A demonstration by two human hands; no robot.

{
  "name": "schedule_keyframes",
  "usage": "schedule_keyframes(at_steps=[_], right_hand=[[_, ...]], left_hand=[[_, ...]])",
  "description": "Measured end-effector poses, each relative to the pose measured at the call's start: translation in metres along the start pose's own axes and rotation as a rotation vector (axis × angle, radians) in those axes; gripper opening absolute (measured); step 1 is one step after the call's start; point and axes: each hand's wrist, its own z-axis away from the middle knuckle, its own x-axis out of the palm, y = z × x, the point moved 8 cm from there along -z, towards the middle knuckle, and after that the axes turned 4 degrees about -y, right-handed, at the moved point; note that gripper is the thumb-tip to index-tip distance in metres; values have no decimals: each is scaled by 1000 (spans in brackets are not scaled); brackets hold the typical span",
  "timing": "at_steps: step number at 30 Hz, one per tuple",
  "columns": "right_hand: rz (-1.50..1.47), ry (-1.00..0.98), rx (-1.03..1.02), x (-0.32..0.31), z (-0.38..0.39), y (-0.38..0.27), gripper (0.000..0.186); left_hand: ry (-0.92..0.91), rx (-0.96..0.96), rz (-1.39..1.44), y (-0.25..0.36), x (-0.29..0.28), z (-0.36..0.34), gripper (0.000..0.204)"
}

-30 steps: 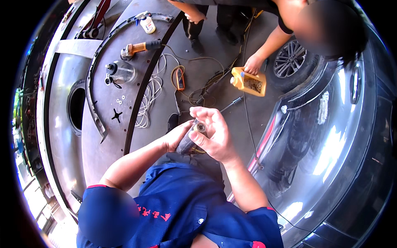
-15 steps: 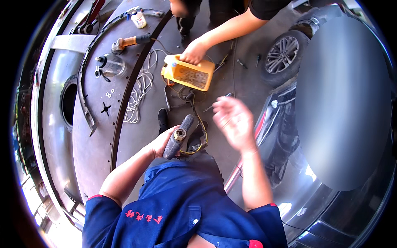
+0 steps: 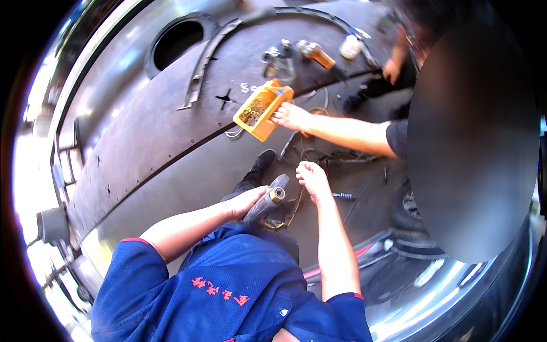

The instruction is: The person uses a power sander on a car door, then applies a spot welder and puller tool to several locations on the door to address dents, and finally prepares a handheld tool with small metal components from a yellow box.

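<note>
My left hand [image 3: 244,202] grips a grey tool [image 3: 258,210] with a brass hexagonal fitting [image 3: 277,195] at its top; a yellow cable hangs below it. My right hand [image 3: 309,178] is raised to the right of the tool, fingertips pinched together; what they hold, if anything, is too small to make out. Just beyond, a co-worker's hand [image 3: 289,117] holds a cut-open yellow jug [image 3: 265,132] with small metal rings inside, at the edge of the curved metal panel [image 3: 145,128].
On the panel are a curved strip [image 3: 198,77], angle grinder [image 3: 321,57], white bottle [image 3: 350,47], clear container [image 3: 279,67] and white washers [image 3: 245,87]. Cables and tools lie on the floor. A car wheel [image 3: 409,211] and glossy dark bodywork [image 3: 439,296] are at right.
My view has turned towards the panel. My right hand left the tool, spread open, then closed to a pinch. The co-worker's hand has carried the yellow jug across towards the panel.
</note>
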Motion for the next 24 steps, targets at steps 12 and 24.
schedule_keyframes(at_steps=[12,24], right_hand=[[261,-198,22,179,-194,-37,40],[1880,-347,-509,323,-302,-133,22]], left_hand=[[171,100,576,-13,-125,44,32],[252,94,863,-21,-192,35,45]])
